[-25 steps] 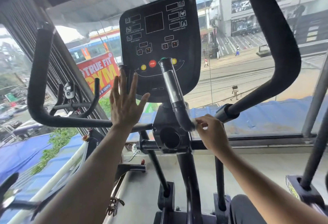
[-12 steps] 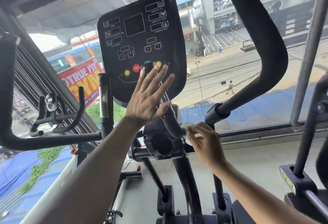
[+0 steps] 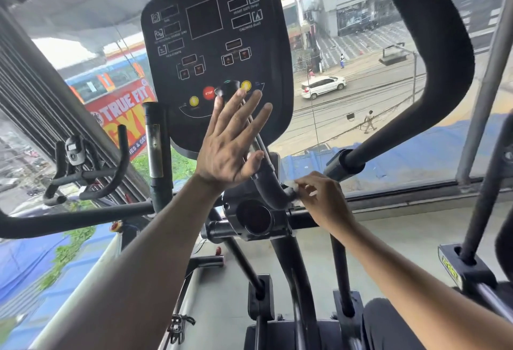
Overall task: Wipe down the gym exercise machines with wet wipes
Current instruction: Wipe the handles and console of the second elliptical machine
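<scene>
Wipe: only a small white scrap of it shows, pinched in the curled fingers of the right hand and held against the base of the black grip bar, where that bar bends into the hub of the machine. Most of the wipe is hidden inside the hand, so its size and fold cannot be made out.

The left hand is flat and spread, fingers straight, its back to the camera, laid over the upper part of the same bar (whether the palm truly touches the bar or just hovers in front of it is not clear). It covers the lower middle of the console, whose top edge is cut off by the frame. The red stop button and two yellow buttons stay visible beside the fingertips; the bar's top cap pokes out above them.

A second upright grip stands to the left. The large curved handle on the right runs out of frame at the top. Behind the glass lies a street with a white car, small and blurred. A red gym banner is partly blocked by the grip and console.
</scene>
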`<action>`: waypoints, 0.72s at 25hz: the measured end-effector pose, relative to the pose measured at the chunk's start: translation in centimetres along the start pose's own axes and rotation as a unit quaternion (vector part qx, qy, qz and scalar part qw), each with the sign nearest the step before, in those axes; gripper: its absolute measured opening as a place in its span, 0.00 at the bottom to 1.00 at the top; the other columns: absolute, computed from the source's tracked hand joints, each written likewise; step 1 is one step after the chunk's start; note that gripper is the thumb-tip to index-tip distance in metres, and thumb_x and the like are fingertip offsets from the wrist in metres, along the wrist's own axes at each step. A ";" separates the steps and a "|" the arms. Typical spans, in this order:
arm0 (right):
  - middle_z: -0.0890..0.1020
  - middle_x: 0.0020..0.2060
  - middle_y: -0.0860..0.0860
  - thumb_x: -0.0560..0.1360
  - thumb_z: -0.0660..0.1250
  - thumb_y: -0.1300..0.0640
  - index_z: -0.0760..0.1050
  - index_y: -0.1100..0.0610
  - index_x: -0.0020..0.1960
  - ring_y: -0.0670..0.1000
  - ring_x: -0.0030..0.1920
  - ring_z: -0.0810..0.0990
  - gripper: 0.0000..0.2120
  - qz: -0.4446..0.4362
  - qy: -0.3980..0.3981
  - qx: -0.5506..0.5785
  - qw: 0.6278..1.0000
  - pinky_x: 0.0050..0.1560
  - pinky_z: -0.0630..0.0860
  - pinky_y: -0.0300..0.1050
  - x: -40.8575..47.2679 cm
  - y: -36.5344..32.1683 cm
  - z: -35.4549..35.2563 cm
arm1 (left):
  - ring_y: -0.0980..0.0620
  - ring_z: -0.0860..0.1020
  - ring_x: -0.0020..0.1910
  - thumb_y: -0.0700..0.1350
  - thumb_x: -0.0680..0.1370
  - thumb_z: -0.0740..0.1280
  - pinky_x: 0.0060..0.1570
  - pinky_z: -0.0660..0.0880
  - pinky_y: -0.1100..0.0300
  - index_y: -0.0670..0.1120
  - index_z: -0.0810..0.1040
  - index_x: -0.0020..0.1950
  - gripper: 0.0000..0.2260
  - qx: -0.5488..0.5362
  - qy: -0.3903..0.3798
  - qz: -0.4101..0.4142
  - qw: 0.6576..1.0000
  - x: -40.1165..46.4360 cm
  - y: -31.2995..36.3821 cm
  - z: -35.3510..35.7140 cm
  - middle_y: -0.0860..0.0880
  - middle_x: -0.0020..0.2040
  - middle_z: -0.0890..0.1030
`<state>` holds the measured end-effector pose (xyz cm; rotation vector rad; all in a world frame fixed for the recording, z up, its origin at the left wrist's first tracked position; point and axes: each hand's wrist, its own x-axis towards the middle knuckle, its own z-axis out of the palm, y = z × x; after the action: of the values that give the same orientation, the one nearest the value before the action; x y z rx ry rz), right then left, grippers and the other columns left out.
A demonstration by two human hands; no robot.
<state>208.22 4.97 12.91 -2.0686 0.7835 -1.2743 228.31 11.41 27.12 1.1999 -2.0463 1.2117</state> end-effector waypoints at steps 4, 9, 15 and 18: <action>0.81 0.42 0.45 0.77 0.72 0.62 0.84 0.57 0.52 0.44 0.42 0.82 0.05 -0.002 0.038 0.063 0.997 0.44 0.83 0.42 -2.5 -2.6 -0.1 | 0.35 0.63 0.80 0.61 0.85 0.45 0.78 0.55 0.32 0.38 0.69 0.78 0.34 -0.003 0.000 -0.006 1.000 -0.2 0.2 -0.2 0.37 0.79 0.68; 0.80 0.44 0.45 0.76 0.72 0.68 0.84 0.59 0.55 0.42 0.44 0.82 0.10 -0.018 0.041 0.034 0.998 0.46 0.82 0.40 -2.6 -0.5 0.2 | 0.35 0.62 0.81 0.61 0.85 0.44 0.79 0.54 0.33 0.36 0.70 0.77 0.35 0.002 0.000 -0.023 1.000 -0.3 0.5 -0.1 0.36 0.78 0.69; 0.81 0.43 0.46 0.76 0.72 0.63 0.85 0.58 0.54 0.43 0.43 0.82 0.07 0.018 0.036 0.034 0.999 0.47 0.80 0.36 -1.8 0.1 0.6 | 0.36 0.62 0.81 0.61 0.85 0.43 0.77 0.57 0.31 0.36 0.68 0.78 0.35 0.006 -0.020 -0.033 0.999 -0.2 0.7 -0.5 0.36 0.79 0.68; 0.81 0.43 0.44 0.77 0.73 0.62 0.84 0.56 0.53 0.40 0.43 0.82 0.07 0.021 0.019 0.041 0.999 0.48 0.78 0.35 -2.7 0.5 0.2 | 0.36 0.61 0.81 0.61 0.85 0.43 0.77 0.58 0.30 0.35 0.66 0.79 0.36 0.011 -0.030 -0.041 0.999 -0.1 0.8 -0.8 0.35 0.79 0.66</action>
<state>207.31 6.66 10.90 -1.9589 0.7747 -1.3044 227.70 12.32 27.06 1.3316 -2.0098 1.1752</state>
